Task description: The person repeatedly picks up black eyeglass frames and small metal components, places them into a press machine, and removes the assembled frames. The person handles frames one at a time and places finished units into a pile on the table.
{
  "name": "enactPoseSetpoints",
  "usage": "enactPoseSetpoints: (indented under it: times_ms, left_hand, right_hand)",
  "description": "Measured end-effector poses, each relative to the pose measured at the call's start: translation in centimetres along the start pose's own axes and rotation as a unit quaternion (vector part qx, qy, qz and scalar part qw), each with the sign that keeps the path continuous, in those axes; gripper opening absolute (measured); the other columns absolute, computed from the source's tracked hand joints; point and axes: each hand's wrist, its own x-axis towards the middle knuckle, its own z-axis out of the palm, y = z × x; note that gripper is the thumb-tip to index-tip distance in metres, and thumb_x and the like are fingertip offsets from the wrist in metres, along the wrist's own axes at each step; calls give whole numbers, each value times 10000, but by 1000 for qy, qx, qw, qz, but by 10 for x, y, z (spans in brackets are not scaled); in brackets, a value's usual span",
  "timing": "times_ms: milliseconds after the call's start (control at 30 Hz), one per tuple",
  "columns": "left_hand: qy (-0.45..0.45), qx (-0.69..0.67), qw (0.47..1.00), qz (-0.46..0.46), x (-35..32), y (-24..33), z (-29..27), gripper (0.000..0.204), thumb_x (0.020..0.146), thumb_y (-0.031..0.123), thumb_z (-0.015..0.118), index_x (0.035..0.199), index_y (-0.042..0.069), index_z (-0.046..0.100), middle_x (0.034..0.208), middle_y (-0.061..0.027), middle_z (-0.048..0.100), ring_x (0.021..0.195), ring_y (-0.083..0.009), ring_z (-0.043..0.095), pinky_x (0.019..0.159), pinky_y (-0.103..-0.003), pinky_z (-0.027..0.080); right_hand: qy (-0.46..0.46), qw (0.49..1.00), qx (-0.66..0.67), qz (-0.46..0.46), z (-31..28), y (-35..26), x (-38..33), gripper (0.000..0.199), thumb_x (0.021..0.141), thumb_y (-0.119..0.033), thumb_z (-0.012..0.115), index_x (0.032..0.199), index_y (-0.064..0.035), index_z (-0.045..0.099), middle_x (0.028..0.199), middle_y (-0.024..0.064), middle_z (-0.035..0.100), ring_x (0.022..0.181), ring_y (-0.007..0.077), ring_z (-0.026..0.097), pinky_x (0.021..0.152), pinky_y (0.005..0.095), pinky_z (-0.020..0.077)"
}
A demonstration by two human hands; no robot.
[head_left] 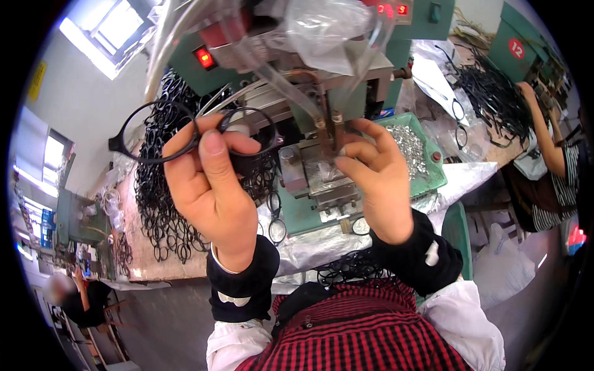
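Raised at the left, my left hand (213, 191) pinches a black round eyeglass frame (116, 144) around its bridge. The frame has no temples on it, and its two rims stick out on either side of my fingers. My right hand (383, 179) is at the metal fixture (325, 170) of a green bench machine, beside its upright metal rods. The fingers there are curled, thumb near the index finger; whatever they may hold is too small or hidden to tell. Clear tubes (281, 86) run down to the rods.
Black eyeglass frames lie in a big heap (167, 216) at the left, and more (349, 267) rest by my lap. A green tray (438, 180) of small shiny metal parts (405, 145) sits right of the machine. Beyond are thin black pieces (495, 93) and a co-worker's arm (541, 127).
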Motion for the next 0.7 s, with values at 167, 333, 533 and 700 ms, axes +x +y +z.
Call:
enactPoseSetpoints:
  times_ms: [167, 333, 533, 700]
  left_hand:
    - [-34, -128, 988, -85, -35, 28, -21, 269, 1054, 200, 441, 1121, -33, 556, 692, -52, 549, 563, -110, 491, 570, -237, 409]
    - [-106, -188, 898, -383, -75, 28, -34, 224, 1027, 196, 476, 1054, -13, 553, 675, -61, 559, 551, -108, 497, 547, -221, 396]
    - [-345, -316, 661, -587, -76, 28, -12, 312, 1051, 298, 477, 1084, 3, 574, 643, -77, 584, 528, -109, 488, 504, -228, 396]
    - [-318, -351, 629, -616, -79, 11, 10, 347, 1067, 318, 439, 1084, -1, 575, 634, -60, 576, 523, -92, 478, 417, -210, 340]
  right_hand:
    - [-40, 905, -371, -203, -19, -1, -12, 442, 803, -69, 732, 1236, -74, 642, 1194, 189, 629, 1243, 329, 556, 943, 395, 496]
    - [-41, 797, -486, -356, -27, 10, 2, 227, 725, -124, 769, 951, -124, 757, 1019, 129, 683, 1054, 346, 653, 812, 409, 541]
    - [5, 983, -171, -59, -47, 17, 16, 83, 861, -88, 716, 930, -42, 721, 918, 60, 702, 878, 164, 658, 763, 280, 511]
    - [254, 940, -171, -151, -121, 22, 23, 148, 965, -89, 630, 1064, 11, 677, 964, 38, 689, 880, 104, 612, 833, 246, 473]
